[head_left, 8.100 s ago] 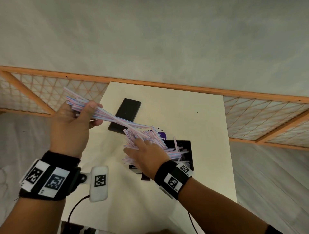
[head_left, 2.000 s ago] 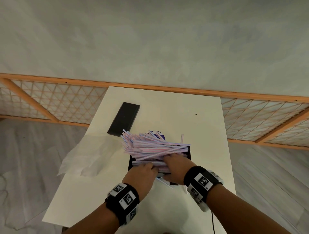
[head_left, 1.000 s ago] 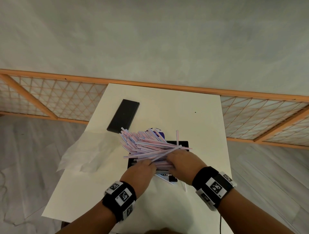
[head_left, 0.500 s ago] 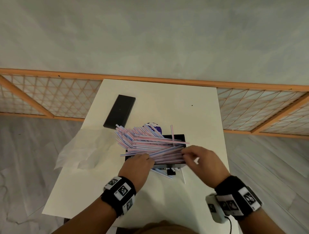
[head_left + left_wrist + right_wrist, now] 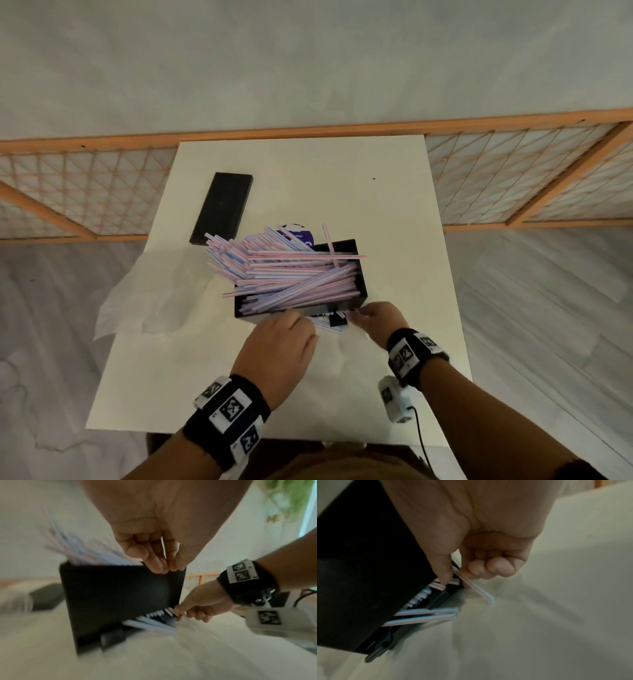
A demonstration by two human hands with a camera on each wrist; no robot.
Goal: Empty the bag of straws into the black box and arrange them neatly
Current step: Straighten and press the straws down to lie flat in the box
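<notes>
While its thumb and forefinger pinch a single stray straw (image 5: 475,588) at the near lower corner of the black box (image 5: 359,291), the right hand (image 5: 378,322) keeps its other fingers curled into the palm, a fine grip that suits picking one thin tube off the bench (image 5: 308,192). Two more loose straws (image 5: 426,615) poke out from under that same near wall of the box, which is likely why the hand works down there. At the top of the near wall the left hand (image 5: 277,353) has its fingertips (image 5: 159,566) pressed together on the rim, touching the straw ends; this looks meant to steady the box and hold the heap back. Inside and above the box the main pile of striped straws (image 5: 291,274) lies roughly lengthwise but fanned, many ends overhanging its left wall and one straw standing tilted near its far right corner, so the tidying seems well short of done. Left of the box the emptied clear bag (image 5: 154,291) lies crumpled, and beyond its far left corner lies a flat black lid (image 5: 222,212). A round purple-and-white thing (image 5: 298,233) peeks out just behind the box.
</notes>
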